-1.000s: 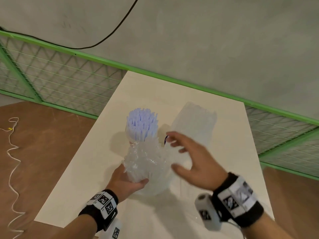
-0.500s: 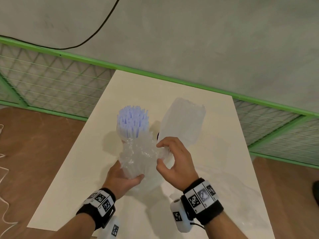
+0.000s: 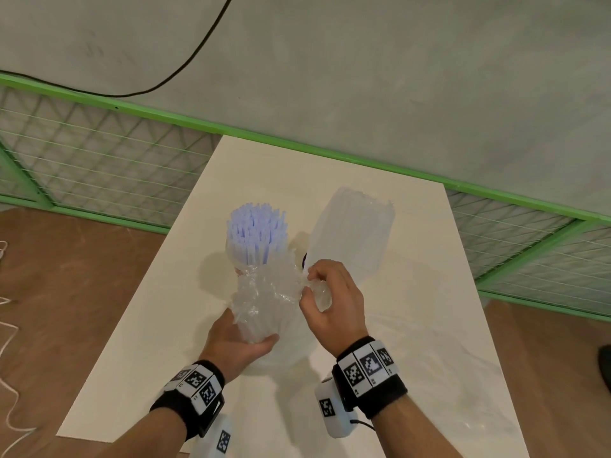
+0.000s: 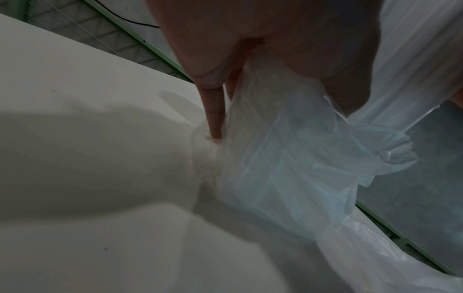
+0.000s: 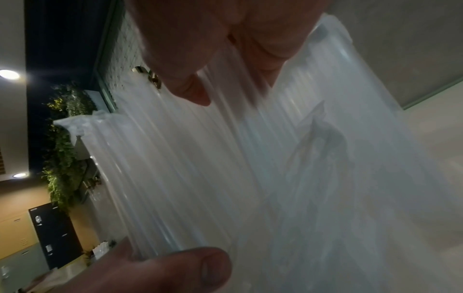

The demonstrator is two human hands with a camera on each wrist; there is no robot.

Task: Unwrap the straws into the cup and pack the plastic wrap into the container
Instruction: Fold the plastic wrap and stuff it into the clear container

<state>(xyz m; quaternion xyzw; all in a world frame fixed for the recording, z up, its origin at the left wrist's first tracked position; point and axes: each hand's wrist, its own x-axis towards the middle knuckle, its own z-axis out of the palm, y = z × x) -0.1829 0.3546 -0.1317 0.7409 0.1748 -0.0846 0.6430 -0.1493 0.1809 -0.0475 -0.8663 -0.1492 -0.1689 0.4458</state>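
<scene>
A bundle of pale lavender straws (image 3: 255, 231) stands upright on the white table (image 3: 413, 259), its top bare. Crumpled clear plastic wrap (image 3: 264, 297) (image 4: 288, 168) is bunched round its lower half and hides whatever the straws stand in. My left hand (image 3: 246, 340) grips the bottom of that wrap from the near side. My right hand (image 3: 309, 287) pinches a fold of the wrap at its right edge between thumb (image 5: 200, 267) and fingers. A second bundle of straws, still in its clear wrap (image 3: 353, 233) (image 5: 188, 168), stands just behind my right hand.
Loose clear film (image 3: 429, 365) lies spread over the table's right side. A green mesh fence (image 3: 99, 153) runs behind and beside the table. A white cord (image 3: 10, 325) lies on the brown floor at left. The table's near edge sits under my forearms.
My right hand, open and hovering a second ago, has closed in and now pinches the wrap's right edge. The left hand keeps its grip below.
</scene>
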